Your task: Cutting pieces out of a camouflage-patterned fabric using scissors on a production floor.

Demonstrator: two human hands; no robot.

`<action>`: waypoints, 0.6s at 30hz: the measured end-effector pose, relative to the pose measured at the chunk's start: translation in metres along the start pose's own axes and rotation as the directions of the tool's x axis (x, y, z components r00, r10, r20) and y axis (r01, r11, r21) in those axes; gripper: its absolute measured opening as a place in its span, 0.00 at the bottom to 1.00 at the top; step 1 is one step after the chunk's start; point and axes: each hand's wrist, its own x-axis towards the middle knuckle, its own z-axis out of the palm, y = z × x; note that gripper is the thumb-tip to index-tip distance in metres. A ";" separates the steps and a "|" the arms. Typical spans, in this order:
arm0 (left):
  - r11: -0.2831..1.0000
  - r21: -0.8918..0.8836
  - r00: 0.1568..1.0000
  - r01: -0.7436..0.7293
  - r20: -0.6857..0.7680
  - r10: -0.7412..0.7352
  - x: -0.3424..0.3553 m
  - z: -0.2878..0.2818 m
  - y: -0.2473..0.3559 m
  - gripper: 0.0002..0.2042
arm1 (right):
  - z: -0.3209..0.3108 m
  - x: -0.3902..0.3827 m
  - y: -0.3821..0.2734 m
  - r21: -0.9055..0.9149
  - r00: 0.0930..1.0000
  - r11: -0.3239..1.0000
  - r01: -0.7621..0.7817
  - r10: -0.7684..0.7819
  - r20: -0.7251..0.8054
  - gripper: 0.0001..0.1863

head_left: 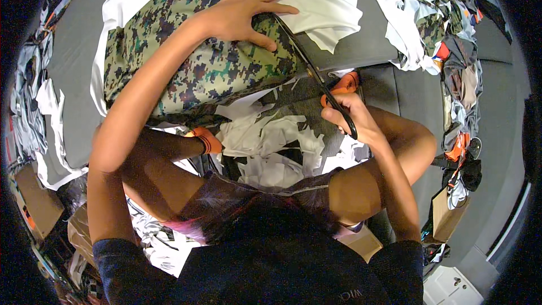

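Camouflage cloth (220,73) spans the frame's upper middle, apparently steadied by the spread left hand (240,16); the right hand (355,118) grips scissors (310,72) by their handles, blades at its right edge.

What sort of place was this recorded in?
Probably a makeshift cloth workspace, perhaps in a home or small workshop: scissors in the right hand, camouflage cloth under the left hand, and piled white scraps.
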 end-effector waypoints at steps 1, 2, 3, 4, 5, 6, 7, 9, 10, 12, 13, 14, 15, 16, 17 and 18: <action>1.000 0.017 1.000 0.012 0.004 -0.012 0.000 0.001 0.000 0.36 | 0.001 0.000 0.000 0.014 1.000 1.000 0.006 -0.006 -0.003 0.18; 1.000 0.018 1.000 0.010 0.000 -0.010 0.000 0.000 0.000 0.36 | 0.001 0.000 -0.002 0.011 1.000 1.000 0.007 -0.007 -0.006 0.18; 0.999 0.034 1.000 0.008 -0.002 -0.008 0.001 -0.001 0.000 0.37 | 0.001 -0.001 -0.003 0.007 1.000 1.000 0.009 -0.009 -0.010 0.18; 0.999 0.049 1.000 0.006 -0.005 -0.006 0.001 -0.002 0.000 0.38 | 0.001 -0.001 -0.004 0.005 1.000 1.000 0.011 -0.011 -0.013 0.18; 0.998 0.064 1.000 0.004 -0.008 -0.003 0.001 -0.002 0.000 0.38 | 0.001 -0.001 -0.005 0.001 1.000 1.000 0.012 -0.012 -0.017 0.18; 0.997 0.079 1.000 0.002 -0.011 -0.001 0.002 -0.003 0.000 0.39 | 0.001 -0.002 -0.006 -0.002 1.000 1.000 0.014 -0.014 -0.021 0.18; 0.997 0.079 1.000 0.003 -0.008 -0.002 0.002 -0.002 0.000 0.39 | 0.001 -0.002 -0.006 0.001 1.000 1.000 0.013 -0.013 -0.020 0.18; 0.996 0.093 1.000 0.008 -0.017 -0.006 0.001 0.000 0.000 0.39 | 0.001 -0.002 -0.008 0.012 1.000 1.000 -0.010 0.010 -0.007 0.18; 0.995 0.101 1.000 0.010 -0.022 -0.008 0.001 0.001 0.000 0.38 | 0.001 -0.002 -0.009 0.016 1.000 1.000 -0.021 0.021 -0.001 0.19; 0.994 0.109 1.000 0.012 -0.028 -0.009 0.001 0.002 0.000 0.38 | 0.001 -0.003 -0.009 0.020 0.999 0.999 -0.032 0.032 0.005 0.19; 0.993 0.120 0.999 0.021 -0.031 -0.017 0.002 0.002 0.001 0.38 | 0.001 -0.003 -0.009 0.016 1.000 1.000 -0.025 0.025 0.002 0.18; 0.991 0.132 0.999 0.030 -0.034 -0.026 0.002 0.003 0.002 0.38 | 0.001 -0.004 -0.008 0.011 1.000 1.000 -0.018 0.018 0.000 0.18; 0.989 0.144 0.999 0.039 -0.037 -0.034 0.002 0.003 0.003 0.38 | 0.001 -0.004 -0.008 0.006 1.000 1.000 -0.012 0.012 -0.003 0.18; 0.987 0.155 0.998 0.049 -0.041 -0.043 0.002 0.003 0.004 0.37 | 0.001 -0.004 -0.008 0.001 1.000 1.000 -0.005 0.005 -0.005 0.18; 0.987 0.155 0.998 0.047 -0.040 -0.042 0.002 0.003 0.004 0.37 | 0.001 -0.005 -0.009 0.002 1.000 1.000 -0.005 0.005 -0.006 0.18; 0.985 0.159 0.998 0.058 -0.038 -0.053 0.002 0.003 0.005 0.37 | 0.003 -0.005 -0.011 0.016 1.000 1.000 -0.015 0.015 -0.010 0.18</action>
